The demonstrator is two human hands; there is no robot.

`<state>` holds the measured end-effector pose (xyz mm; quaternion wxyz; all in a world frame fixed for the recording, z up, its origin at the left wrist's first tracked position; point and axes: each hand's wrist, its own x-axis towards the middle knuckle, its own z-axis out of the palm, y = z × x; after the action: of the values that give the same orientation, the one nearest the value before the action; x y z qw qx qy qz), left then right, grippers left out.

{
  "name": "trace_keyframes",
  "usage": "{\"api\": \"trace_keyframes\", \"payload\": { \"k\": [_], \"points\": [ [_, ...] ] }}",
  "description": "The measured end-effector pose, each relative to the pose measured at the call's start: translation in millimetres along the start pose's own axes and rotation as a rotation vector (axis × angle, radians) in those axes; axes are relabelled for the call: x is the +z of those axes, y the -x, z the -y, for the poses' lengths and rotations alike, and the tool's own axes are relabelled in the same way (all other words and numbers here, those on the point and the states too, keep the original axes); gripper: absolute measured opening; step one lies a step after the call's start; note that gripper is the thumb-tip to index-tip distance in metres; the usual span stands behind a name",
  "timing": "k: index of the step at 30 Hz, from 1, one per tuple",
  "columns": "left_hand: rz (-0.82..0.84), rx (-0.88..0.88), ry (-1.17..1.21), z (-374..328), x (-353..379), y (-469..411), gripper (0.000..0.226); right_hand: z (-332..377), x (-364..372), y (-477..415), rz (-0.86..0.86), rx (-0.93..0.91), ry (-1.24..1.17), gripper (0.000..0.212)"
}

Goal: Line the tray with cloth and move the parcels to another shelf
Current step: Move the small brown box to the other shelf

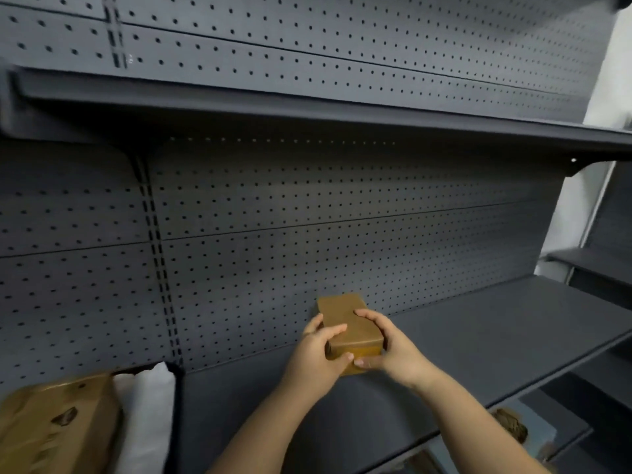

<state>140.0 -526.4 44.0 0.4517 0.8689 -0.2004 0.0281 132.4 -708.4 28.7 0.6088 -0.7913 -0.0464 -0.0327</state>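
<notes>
A small brown cardboard parcel (347, 319) is held over the dark grey shelf (496, 336), near the perforated back panel. My left hand (314, 357) grips its left side, thumb on top and fingers curled under the near end. My right hand (390, 343) grips its right side, fingers curled over the top edge. Whether the parcel touches the shelf cannot be told. A larger brown paper parcel (54, 425) lies at the lower left, blurred, with white cloth (147, 412) next to it.
An upper shelf (307, 114) overhangs the work area. Slotted uprights (154, 234) divide the pegboard back. A lower shelf at the bottom right holds another brown object (511, 427). More shelving (595, 265) stands to the far right.
</notes>
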Motion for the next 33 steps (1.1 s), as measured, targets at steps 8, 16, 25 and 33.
{"api": "trace_keyframes", "payload": {
  "k": [8, 16, 25, 33],
  "points": [
    [-0.018, -0.100, 0.006, -17.8, 98.6, -57.8, 0.055, -57.1, -88.3, -41.4, 0.077, 0.029, 0.009, 0.079],
    [0.006, -0.144, -0.021, -27.0, 152.9, -101.1, 0.057, -90.5, -141.1, -71.4, 0.084, 0.042, 0.039, 0.081],
    [0.005, -0.098, -0.061, -35.3, 186.9, -120.7, 0.059, -111.0, -183.6, -82.6, 0.066, 0.051, 0.038, 0.080],
    [0.062, -0.106, -0.068, -32.5, 185.2, -121.1, 0.066, -107.0, -193.1, -82.1, 0.067, 0.026, 0.171, 0.085]
  ]
}}
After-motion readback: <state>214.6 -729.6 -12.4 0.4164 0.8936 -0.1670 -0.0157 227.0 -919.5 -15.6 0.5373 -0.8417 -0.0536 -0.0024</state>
